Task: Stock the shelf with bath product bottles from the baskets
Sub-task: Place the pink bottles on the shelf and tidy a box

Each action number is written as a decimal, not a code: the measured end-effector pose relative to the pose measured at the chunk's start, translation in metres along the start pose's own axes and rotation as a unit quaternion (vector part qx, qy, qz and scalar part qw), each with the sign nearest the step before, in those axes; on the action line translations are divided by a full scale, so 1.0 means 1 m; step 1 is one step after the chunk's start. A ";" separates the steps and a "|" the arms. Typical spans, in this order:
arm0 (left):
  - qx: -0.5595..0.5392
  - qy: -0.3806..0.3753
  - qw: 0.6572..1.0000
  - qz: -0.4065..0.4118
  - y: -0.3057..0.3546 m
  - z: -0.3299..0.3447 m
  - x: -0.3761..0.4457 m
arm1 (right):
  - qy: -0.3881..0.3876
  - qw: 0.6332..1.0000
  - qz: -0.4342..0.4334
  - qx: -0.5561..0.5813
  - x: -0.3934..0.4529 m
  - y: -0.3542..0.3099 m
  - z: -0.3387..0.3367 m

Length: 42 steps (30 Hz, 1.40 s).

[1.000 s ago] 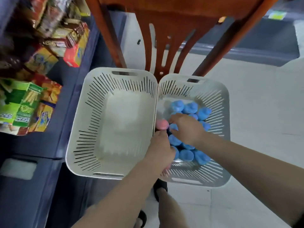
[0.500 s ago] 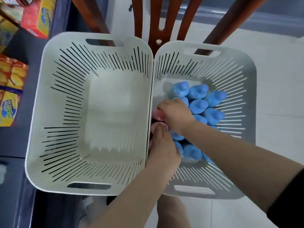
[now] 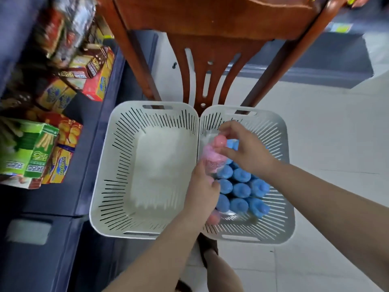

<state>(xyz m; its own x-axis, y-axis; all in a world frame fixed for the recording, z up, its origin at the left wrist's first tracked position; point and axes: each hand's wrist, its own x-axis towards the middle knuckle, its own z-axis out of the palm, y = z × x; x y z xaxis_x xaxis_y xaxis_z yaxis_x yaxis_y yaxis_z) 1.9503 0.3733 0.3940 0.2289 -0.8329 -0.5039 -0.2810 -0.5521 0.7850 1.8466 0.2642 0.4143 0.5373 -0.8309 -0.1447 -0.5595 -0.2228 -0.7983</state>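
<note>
Floor baskets [image 3: 282,144]: both hands [image 3: 202,192] grip a blurred pink bottle [image 3: 212,159], hiding blue-capped bottles [image 3: 242,189].

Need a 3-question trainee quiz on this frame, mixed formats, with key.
1. True or false: the left basket holds blue-capped bottles.
2. The pink-capped bottle is gripped by: A the left hand only, B the right hand only, C both hands.
3. Fill in: the blue-capped bottles stand in the ___ basket.

Key: 1 false; 2 C; 3 right.
</note>
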 end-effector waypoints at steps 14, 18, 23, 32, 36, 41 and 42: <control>-0.098 0.092 0.981 0.141 0.104 -0.154 -0.116 | 0.005 0.980 -0.134 0.145 -0.035 -0.245 -0.067; -0.096 0.154 0.968 0.175 0.119 -0.210 -0.166 | -0.032 0.962 -0.199 0.184 -0.046 -0.327 -0.064; -0.087 0.243 0.940 0.224 0.132 -0.284 -0.245 | -0.082 0.932 -0.282 0.212 -0.060 -0.426 -0.049; -0.037 0.424 0.874 0.234 0.133 -0.388 -0.394 | -0.188 0.849 -0.413 0.269 -0.107 -0.589 0.004; -0.027 0.484 0.846 0.221 0.127 -0.419 -0.447 | -0.225 0.820 -0.443 0.286 -0.125 -0.644 0.033; -0.035 0.540 0.817 0.198 0.104 -0.450 -0.511 | -0.284 0.785 -0.467 0.291 -0.155 -0.706 0.080; -0.038 0.549 0.812 0.193 0.098 -0.455 -0.521 | -0.294 0.780 -0.468 0.292 -0.162 -0.716 0.090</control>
<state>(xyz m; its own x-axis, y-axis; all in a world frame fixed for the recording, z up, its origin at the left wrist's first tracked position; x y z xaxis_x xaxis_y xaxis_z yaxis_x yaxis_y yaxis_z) 2.2279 0.7706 0.8973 0.8424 -0.3843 0.3777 -0.4804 -0.2181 0.8495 2.2173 0.6040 0.9567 0.8304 -0.0283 0.5565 0.5435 -0.1786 -0.8202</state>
